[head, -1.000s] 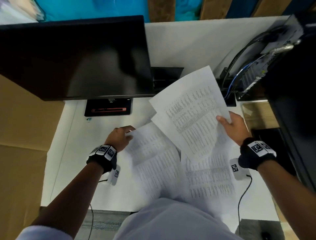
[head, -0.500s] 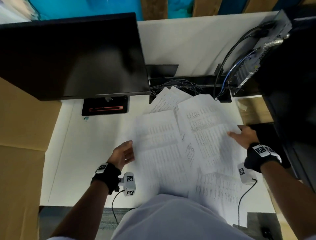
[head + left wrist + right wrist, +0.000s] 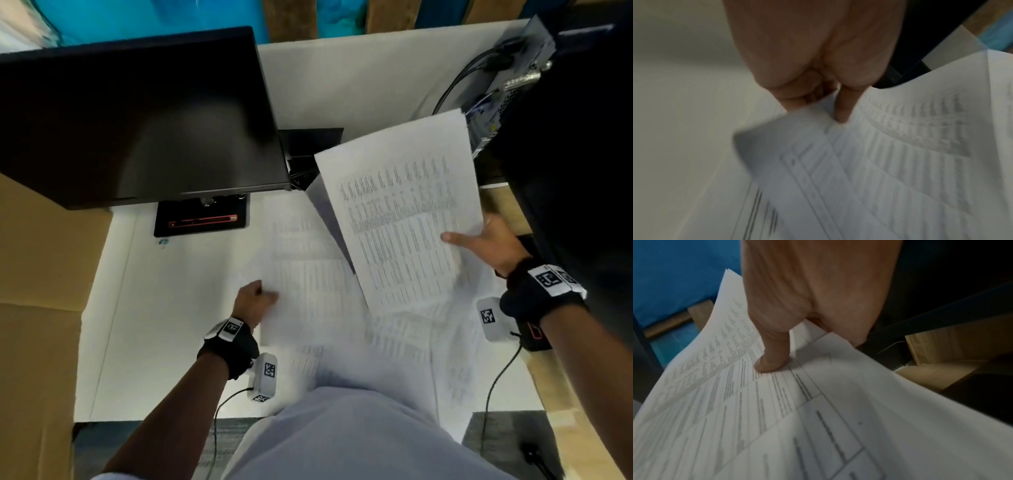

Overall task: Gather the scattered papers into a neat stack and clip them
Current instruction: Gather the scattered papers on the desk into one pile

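Observation:
Several printed white papers (image 3: pixel 315 284) lie overlapped on the white desk (image 3: pixel 144 308) in front of me. My right hand (image 3: pixel 479 240) pinches a lifted printed sheet (image 3: pixel 404 212) by its right edge, thumb on top (image 3: pixel 772 360), with at least one more sheet under it (image 3: pixel 859 402). My left hand (image 3: pixel 255 299) pinches the left edge of the flat papers (image 3: pixel 879 162), thumb pressed on top (image 3: pixel 841 110). No clip is visible in any view.
A black monitor (image 3: pixel 137 116) on its stand (image 3: pixel 202 219) fills the back left. A computer tower with cables (image 3: pixel 507 85) stands at the back right, dark furniture (image 3: pixel 582 171) beside it. Cardboard (image 3: pixel 37 308) borders the desk's left side.
My right hand has raised a sheet that lay flat half a second ago. My left hand has moved forward and closed on the papers' left edge.

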A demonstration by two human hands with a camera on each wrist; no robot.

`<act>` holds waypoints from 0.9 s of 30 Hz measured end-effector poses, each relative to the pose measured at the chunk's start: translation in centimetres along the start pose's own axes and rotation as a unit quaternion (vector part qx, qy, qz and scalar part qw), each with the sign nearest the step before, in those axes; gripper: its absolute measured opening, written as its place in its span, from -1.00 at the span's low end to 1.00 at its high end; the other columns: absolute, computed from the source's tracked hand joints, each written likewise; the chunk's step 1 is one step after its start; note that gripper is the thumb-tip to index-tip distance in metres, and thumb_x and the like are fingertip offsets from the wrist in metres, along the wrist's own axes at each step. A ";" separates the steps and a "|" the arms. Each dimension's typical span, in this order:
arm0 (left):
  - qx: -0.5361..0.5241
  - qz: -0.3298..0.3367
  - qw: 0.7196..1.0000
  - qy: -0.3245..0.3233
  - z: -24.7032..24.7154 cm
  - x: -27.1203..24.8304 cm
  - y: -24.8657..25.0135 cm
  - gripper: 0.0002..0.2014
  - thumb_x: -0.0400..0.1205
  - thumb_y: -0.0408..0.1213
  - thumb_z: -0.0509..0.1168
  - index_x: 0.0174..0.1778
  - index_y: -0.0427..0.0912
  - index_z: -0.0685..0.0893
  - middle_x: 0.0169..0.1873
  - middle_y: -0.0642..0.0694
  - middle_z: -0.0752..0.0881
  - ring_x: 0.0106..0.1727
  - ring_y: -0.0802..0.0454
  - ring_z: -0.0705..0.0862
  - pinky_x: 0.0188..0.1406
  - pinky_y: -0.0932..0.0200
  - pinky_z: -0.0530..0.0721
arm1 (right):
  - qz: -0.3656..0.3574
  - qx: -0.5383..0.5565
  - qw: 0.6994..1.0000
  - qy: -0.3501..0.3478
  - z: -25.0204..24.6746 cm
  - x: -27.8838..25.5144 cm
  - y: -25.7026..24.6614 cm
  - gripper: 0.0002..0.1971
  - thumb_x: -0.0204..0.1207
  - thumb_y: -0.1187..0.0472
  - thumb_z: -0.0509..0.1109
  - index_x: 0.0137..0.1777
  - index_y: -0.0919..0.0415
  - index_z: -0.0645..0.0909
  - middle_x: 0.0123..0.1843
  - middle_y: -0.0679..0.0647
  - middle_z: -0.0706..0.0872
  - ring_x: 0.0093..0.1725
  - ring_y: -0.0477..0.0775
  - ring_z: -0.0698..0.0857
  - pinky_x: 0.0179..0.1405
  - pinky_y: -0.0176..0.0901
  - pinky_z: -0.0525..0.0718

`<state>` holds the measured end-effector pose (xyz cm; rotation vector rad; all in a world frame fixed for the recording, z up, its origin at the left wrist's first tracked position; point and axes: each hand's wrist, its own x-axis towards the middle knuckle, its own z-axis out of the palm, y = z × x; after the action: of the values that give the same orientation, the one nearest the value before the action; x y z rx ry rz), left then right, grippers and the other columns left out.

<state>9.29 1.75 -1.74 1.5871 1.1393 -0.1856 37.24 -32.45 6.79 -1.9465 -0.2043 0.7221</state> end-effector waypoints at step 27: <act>-0.144 -0.079 0.964 -0.208 4.3 -3.3 -0.7 -0.42 0.62 0.30 0.11 0.37 0.00 0.66 0.25 -0.07 0.78 0.30 -0.10 0.74 0.34 -0.16 0.63 | 0.014 -0.057 0.998 -0.001 14.1 2.3 1.1 -0.66 0.59 0.14 0.43 0.33 0.22 0.65 0.23 0.15 0.76 0.22 0.14 0.71 0.15 -0.19 0.58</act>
<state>8.91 -3.69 -1.70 1.1318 0.9127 -0.4196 30.87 -21.19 0.54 -2.0598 -0.2242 0.7446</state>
